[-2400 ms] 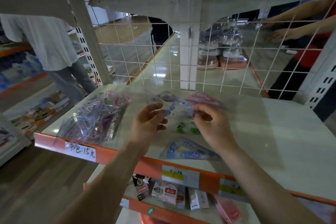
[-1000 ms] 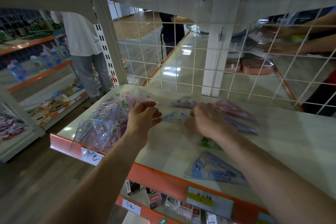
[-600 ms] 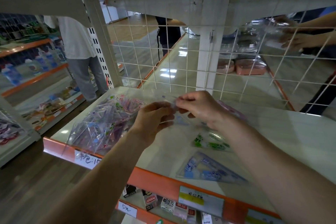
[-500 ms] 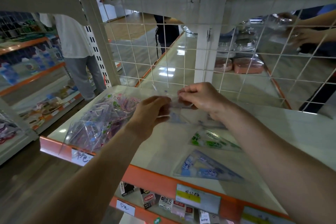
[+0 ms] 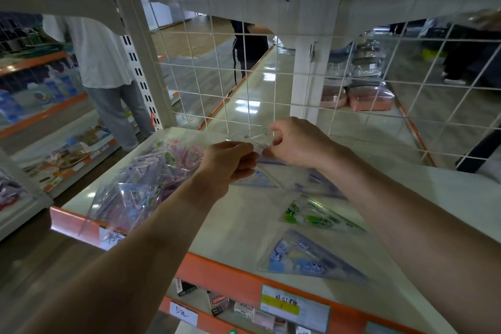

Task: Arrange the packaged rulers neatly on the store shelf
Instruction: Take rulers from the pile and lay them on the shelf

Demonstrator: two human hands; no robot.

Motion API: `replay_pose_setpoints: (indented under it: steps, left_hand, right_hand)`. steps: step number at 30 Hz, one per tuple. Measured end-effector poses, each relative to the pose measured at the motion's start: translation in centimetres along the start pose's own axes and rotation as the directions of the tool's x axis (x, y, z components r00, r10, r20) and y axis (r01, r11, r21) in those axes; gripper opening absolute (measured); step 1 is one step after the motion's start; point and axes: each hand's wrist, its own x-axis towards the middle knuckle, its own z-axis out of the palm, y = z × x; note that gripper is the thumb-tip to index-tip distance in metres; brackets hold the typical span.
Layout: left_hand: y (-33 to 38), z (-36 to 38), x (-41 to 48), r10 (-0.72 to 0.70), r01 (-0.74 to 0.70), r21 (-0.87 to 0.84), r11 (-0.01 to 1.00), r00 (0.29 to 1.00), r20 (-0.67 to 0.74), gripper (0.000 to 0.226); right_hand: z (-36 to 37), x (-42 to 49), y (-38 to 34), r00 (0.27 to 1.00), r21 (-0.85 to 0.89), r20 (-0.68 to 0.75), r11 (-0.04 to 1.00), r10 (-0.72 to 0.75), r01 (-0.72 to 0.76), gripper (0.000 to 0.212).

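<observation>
The white store shelf with an orange front lip point(image 5: 244, 228) fills the view, and a white wire grid panel point(image 5: 217, 95) stands along its 12 o'clock edge. A heap of clear-bagged pink, purple and blue rulers point(image 5: 141, 187) lies at 9 o'clock of the hands. The left hand point(image 5: 227, 163) and right hand point(image 5: 295, 144) meet over mid-shelf, both pinching 1 clear plastic ruler packet point(image 5: 256, 141). At 5 o'clock of them 2 triangular packets lie flat, 1 green-printed point(image 5: 317, 217) and 1 blue-printed point(image 5: 306, 260) nearer the lip.
</observation>
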Motion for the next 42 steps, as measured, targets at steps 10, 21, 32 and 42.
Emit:
replay_pose_setpoints:
  steps: [10,21,32,42]
  left_hand:
    - [1.0,-0.2,1.2,-0.044,0.045,0.07,0.997,0.999,-0.006,0.008]
    - [1.0,-2.5,1.6,0.054,-0.029,0.425,0.905,0.997,-0.048,0.007]
    - [0.9,-4.0,2.0,0.087,-0.053,0.441,0.896,0.995,-0.057,0.006]
    - [1.1,-4.5,2.2,0.08,-0.051,0.463,0.885,0.996,-0.043,0.008]
  right_hand:
    - [1.2,2.7,-0.1,0.997,-0.25,-0.007,0.965,-0.077,0.073,0.031]
    - [2.3,5.6,1.4,0.975,-0.347,0.199,0.938,0.097,-0.023,0.023]
    - [3.7,7.2,1.5,0.965,-0.397,0.247,0.918,0.091,0.015,0.047]
    - [4.1,7.3,2.0,0.957,-0.45,0.26,0.893,0.124,0.006,0.035]
